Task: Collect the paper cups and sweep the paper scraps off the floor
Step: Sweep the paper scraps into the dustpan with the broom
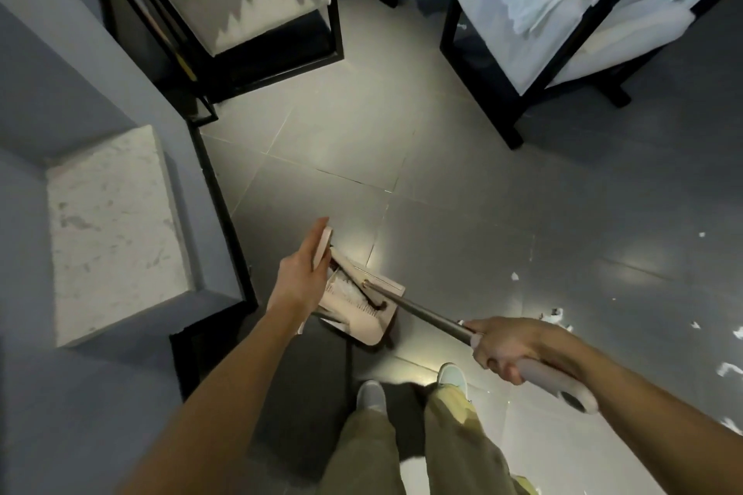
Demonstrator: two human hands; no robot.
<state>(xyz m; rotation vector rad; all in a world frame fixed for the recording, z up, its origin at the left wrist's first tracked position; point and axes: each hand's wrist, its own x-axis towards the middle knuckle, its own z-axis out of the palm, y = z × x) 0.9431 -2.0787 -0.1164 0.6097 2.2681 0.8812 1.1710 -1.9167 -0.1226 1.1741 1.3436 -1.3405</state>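
Observation:
A pale pink dustpan (362, 317) stands on the grey tiled floor just ahead of my feet. My left hand (301, 273) holds its upright handle (323, 247) from the left side. My right hand (510, 346) grips the grey handle of a broom (426, 313); the metal shaft slants down left, and the broom head rests inside the dustpan. White paper scraps (557, 315) lie scattered on the floor to the right, near and beyond my right hand. No paper cups are in view.
A grey wall with a white marble ledge (112, 229) runs along the left. Two black-framed chairs with white cushions (249, 4) (563, 24) stand ahead, left and right. My shoes (452, 374) are just behind the dustpan.

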